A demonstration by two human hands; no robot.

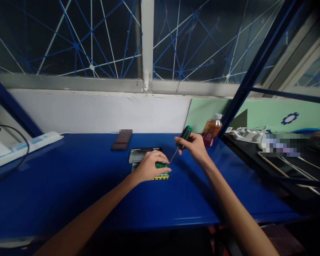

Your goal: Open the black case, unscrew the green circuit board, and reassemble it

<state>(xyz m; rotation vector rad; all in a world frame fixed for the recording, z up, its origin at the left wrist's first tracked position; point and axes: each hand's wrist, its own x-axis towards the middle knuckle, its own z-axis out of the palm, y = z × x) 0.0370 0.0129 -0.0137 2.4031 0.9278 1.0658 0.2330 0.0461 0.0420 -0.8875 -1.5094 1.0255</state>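
Note:
My left hand (150, 165) is curled over a small green circuit board (162, 171) with a yellow edge, pressing it onto the blue table (69, 185). My right hand (192, 145) grips a screwdriver (183, 137) with a green and black handle. Its thin shaft slants down to the left, and the tip meets the board beside my left fingers. Just behind the board lies a flat grey metal case (138, 154), partly hidden by my left hand.
A dark rectangular block (122, 139) lies farther back on the table. A bottle of amber liquid (212, 133) stands at the back right. A white power strip (24, 145) with a black cable sits at the left. Another bench with cables lies to the right.

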